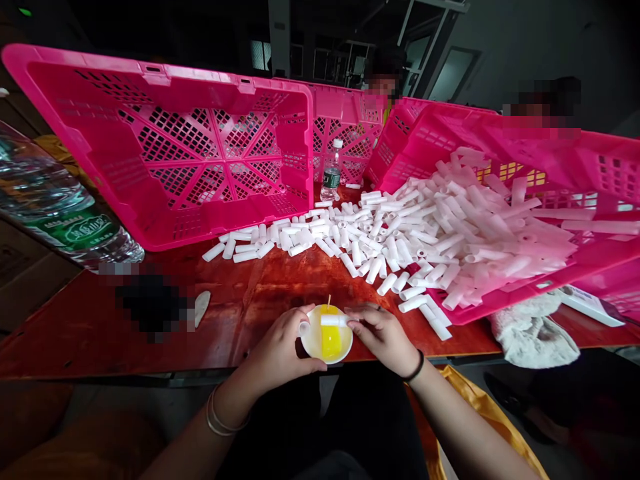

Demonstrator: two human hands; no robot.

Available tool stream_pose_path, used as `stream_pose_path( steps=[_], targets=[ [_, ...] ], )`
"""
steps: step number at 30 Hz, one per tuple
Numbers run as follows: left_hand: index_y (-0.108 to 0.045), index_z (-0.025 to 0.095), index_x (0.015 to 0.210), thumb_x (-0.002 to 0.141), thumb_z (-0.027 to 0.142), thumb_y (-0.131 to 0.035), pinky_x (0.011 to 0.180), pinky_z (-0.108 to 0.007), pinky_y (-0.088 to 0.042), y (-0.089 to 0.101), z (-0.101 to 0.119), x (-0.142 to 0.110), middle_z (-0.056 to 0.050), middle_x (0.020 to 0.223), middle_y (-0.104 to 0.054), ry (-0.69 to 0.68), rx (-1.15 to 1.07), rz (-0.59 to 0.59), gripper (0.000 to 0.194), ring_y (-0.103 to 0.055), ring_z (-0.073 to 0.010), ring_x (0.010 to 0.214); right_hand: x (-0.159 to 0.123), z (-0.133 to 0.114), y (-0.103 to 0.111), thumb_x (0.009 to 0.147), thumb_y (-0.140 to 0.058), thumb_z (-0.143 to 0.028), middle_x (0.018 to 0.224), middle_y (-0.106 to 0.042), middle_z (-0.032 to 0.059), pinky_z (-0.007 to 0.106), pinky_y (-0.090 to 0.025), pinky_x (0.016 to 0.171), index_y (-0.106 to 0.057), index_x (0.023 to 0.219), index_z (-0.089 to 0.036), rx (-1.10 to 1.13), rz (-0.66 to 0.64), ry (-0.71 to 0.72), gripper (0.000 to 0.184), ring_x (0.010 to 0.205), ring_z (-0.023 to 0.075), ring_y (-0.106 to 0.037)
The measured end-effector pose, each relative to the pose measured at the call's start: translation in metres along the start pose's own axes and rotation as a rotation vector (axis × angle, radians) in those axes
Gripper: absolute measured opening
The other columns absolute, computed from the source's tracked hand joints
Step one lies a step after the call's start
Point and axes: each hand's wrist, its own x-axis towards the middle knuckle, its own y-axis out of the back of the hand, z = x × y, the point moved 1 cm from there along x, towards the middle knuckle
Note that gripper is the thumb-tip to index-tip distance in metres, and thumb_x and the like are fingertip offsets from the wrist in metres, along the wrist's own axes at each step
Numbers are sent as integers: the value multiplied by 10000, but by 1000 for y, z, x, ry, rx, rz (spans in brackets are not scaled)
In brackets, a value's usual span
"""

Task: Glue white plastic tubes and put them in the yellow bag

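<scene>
A small round white dish sits at the table's near edge, with a bright yellow block in it and a thin stick poking up behind. My left hand curls round the dish's left side, thumb low by the rim. The end of a short white tube shows within that hand's grip. From the right, my right hand pinches another white tube, which lies level across the yellow block. Whether this tube touches the yellow surface I cannot tell.
Loose white tubes spill from a tipped pink crate at right. Another pink crate lies on its side at left. Water bottles stand at the back and far left. A whitish cloth is at right. People sit opposite.
</scene>
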Motion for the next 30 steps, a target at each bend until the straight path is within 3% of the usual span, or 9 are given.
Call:
stream_pose_path(
  steps=[3, 8, 10, 13, 15, 19, 21, 25, 30],
  targets=[
    [-516, 241, 1123, 538, 349, -855, 1021, -494, -420, 1, 1, 0, -126, 1373, -499, 15, -7, 1, 685, -476, -323, 1253, -3, 0, -2, 910, -524, -205, 1003, -615, 104, 383, -553, 803, -646, 969, -219, -74, 11, 114, 136, 967, 223, -616],
    [-496, 246, 1153, 558, 336, -848, 1025, -487, -415, 1, 2, 0, -119, 1393, -481, 13, 10, -16, 698, -473, -312, 1257, -5, 2, -4, 896, -562, -264, 1013, -645, 87, 349, -569, 756, -545, 1174, -228, 105, 16, -64, 280, 885, 199, -651],
    [-486, 247, 1177, 568, 333, -846, 1027, -483, -414, 2, 2, 0, -124, 1392, -481, -6, 7, -21, 713, -474, -310, 1256, -4, 0, -4, 905, -554, -252, 986, -666, 83, 350, -564, 765, -586, 1115, -225, 78, 19, -59, 214, 873, 197, -657],
    [-479, 249, 1211, 561, 329, -852, 1028, -481, -413, 2, 1, 0, -130, 1383, -491, -15, -1, -17, 753, -481, -314, 1246, -2, -3, -3, 909, -525, -203, 989, -639, 98, 379, -543, 805, -646, 937, -216, -52, 34, 80, 126, 943, 216, -627],
    [-476, 247, 1221, 553, 327, -858, 1025, -484, -414, 2, 0, 0, -135, 1383, -490, -1, 1, -17, 775, -486, -317, 1240, -1, -4, -4, 907, -520, -210, 996, -620, 101, 381, -546, 800, -635, 940, -217, -33, 39, 104, 120, 952, 217, -619],
    [-482, 248, 1205, 564, 339, -855, 1027, -491, -413, 2, -2, -1, -134, 1393, -482, 2, -1, -20, 747, -485, -314, 1247, -3, -2, -5, 905, -550, -309, 1002, -657, 86, 349, -568, 763, -547, 1177, -222, 192, 1, -101, 286, 897, 201, -657],
    [-497, 246, 1185, 557, 341, -857, 1029, -481, -417, 2, -2, -1, -124, 1388, -491, -3, -9, -15, 731, -490, -306, 1244, -4, -3, -5, 913, -541, -298, 977, -669, 81, 350, -564, 765, -597, 1123, -224, 164, -4, -135, 230, 872, 200, -662],
    [-475, 242, 1232, 552, 333, -860, 1014, -466, -433, 3, -2, -1, -135, 1383, -489, 10, -15, -25, 786, -507, -303, 1222, -5, -5, -7, 901, -547, -244, 1013, -616, 100, 380, -538, 819, -657, 935, -218, 63, 64, 1, 118, 956, 216, -619],
    [-457, 247, 1234, 576, 353, -852, 1043, -473, -399, 3, -1, -2, -130, 1395, -473, 12, 18, -41, 774, -477, -302, 1251, -5, -4, -9, 922, -525, -318, 992, -655, 88, 347, -579, 738, -527, 1212, -224, 257, 22, -149, 305, 888, 201, -661]
  ],
)
